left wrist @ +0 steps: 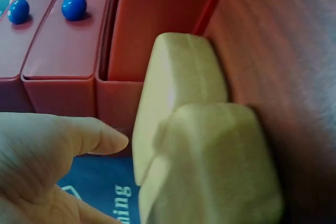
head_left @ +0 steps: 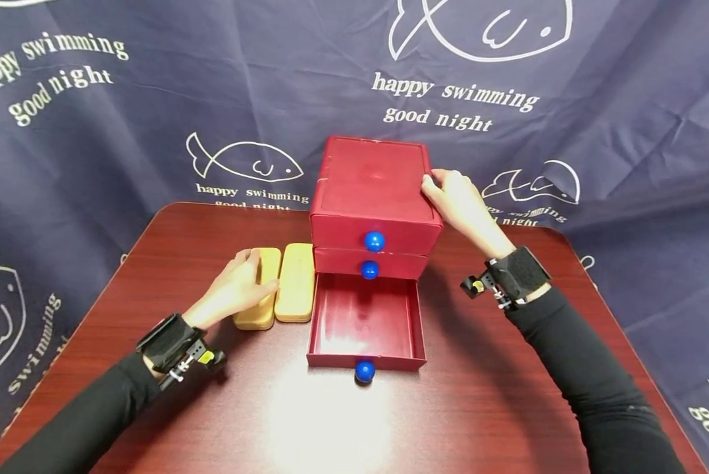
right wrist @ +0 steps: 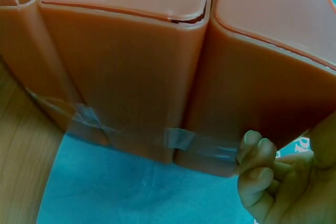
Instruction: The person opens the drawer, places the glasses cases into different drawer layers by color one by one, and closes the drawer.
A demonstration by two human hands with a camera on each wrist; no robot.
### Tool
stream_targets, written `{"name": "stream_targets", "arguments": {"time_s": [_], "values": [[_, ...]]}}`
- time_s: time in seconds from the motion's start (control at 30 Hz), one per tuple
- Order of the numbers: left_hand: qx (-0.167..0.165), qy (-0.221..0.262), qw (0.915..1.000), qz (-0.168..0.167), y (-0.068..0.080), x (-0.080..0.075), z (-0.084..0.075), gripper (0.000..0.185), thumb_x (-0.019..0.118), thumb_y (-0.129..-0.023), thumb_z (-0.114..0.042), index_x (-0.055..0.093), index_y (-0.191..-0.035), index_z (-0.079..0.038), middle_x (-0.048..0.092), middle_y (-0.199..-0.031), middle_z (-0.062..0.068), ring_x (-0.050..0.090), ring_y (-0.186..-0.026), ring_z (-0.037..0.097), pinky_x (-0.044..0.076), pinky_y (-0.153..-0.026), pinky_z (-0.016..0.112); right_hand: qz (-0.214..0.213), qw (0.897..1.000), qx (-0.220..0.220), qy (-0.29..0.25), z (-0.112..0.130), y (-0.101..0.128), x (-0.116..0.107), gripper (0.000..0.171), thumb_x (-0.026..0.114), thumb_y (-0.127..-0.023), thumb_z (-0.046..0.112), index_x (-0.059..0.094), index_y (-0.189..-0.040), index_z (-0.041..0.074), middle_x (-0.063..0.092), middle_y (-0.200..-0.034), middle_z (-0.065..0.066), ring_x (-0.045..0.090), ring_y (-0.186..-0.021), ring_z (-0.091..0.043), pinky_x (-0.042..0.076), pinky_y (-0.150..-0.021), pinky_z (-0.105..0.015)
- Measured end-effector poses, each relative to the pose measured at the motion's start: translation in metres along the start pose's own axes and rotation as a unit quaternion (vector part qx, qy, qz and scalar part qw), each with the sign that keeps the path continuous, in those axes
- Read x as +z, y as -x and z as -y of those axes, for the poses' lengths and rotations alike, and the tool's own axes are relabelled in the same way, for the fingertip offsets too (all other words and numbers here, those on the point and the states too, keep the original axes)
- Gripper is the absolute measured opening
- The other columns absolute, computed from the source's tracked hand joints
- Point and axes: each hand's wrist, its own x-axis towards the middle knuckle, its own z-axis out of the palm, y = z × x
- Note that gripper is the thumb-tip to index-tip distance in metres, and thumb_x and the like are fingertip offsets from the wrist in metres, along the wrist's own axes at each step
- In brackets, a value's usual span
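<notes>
A red three-drawer cabinet (head_left: 374,178) stands at the back of the table, its bottom drawer (head_left: 366,316) pulled out with nothing inside. Two yellow oblong cases (head_left: 295,283) with rounded corners lie side by side to the left of it. My left hand (head_left: 236,286) is over the outer case (left wrist: 210,166), thumb and fingers spread apart. In the left wrist view the thumb is straight and points toward the cabinet. At the cabinet's far right top edge, my right hand (head_left: 451,197) grips the corner, with curled fingers (right wrist: 254,153) against its side.
Blue ball knobs (head_left: 374,241) mark each drawer front; the upper two drawers are closed. A blue fish-print curtain (head_left: 342,79) hangs right behind the table (head_left: 478,395). Clear tape (right wrist: 178,138) runs along the cabinet's side.
</notes>
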Motion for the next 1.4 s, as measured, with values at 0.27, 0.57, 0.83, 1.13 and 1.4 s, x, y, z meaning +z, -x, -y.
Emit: {"name": "stream_targets", "arguments": {"time_s": [0.27,0.57,0.83,1.13,1.4], "values": [[-0.019,0.024,0.9991,0.029,0.014,0.008,0.007,0.111,0.076,-0.083,-0.041,0.013,-0.153,0.019,0.014,-0.156,0.046,0.026,-0.142,0.062,0.031,-0.117,0.068,0.005,1.000,-0.004,0.002,0.004,0.001,0.002,0.032,0.041,-0.100,0.024,0.058,-0.081,0.006,0.054,-0.069,-0.010,0.055,-0.078,-0.030,0.039,-0.072,-0.037],[-0.007,0.023,0.9987,0.046,0.015,0.004,0.008,0.115,0.080,-0.076,-0.034,0.013,-0.152,0.021,0.015,-0.155,0.045,0.029,-0.139,0.062,0.034,-0.115,0.068,0.003,1.000,-0.007,0.006,0.004,-0.001,0.001,0.032,0.041,-0.101,0.024,0.059,-0.083,0.005,0.057,-0.073,-0.013,0.056,-0.079,-0.031,0.041,-0.075,-0.038],[-0.014,0.014,0.9981,0.058,0.011,0.005,0.007,0.116,0.078,-0.073,-0.032,0.012,-0.151,0.022,0.011,-0.156,0.046,0.028,-0.140,0.062,0.034,-0.115,0.068,0.002,1.000,-0.007,0.006,0.002,-0.002,0.000,0.032,0.041,-0.101,0.025,0.061,-0.085,0.004,0.058,-0.074,-0.014,0.056,-0.080,-0.032,0.041,-0.076,-0.039],[-0.035,0.005,0.9970,0.069,0.008,0.005,0.009,0.113,0.081,-0.071,-0.033,0.017,-0.148,0.020,0.020,-0.152,0.043,0.033,-0.135,0.059,0.038,-0.112,0.068,0.005,1.000,-0.003,0.008,0.000,-0.001,0.001,0.033,0.041,-0.101,0.026,0.060,-0.085,0.004,0.058,-0.076,-0.015,0.056,-0.082,-0.032,0.041,-0.076,-0.040],[-0.058,-0.017,0.9965,0.058,0.007,0.006,0.009,0.104,0.078,-0.076,-0.031,0.018,-0.145,0.020,0.027,-0.147,0.041,0.037,-0.130,0.056,0.045,-0.104,0.066,0.005,1.000,0.001,0.005,-0.002,-0.001,0.002,0.033,0.041,-0.101,0.026,0.060,-0.085,0.004,0.058,-0.077,-0.015,0.056,-0.081,-0.031,0.041,-0.076,-0.038]]}}
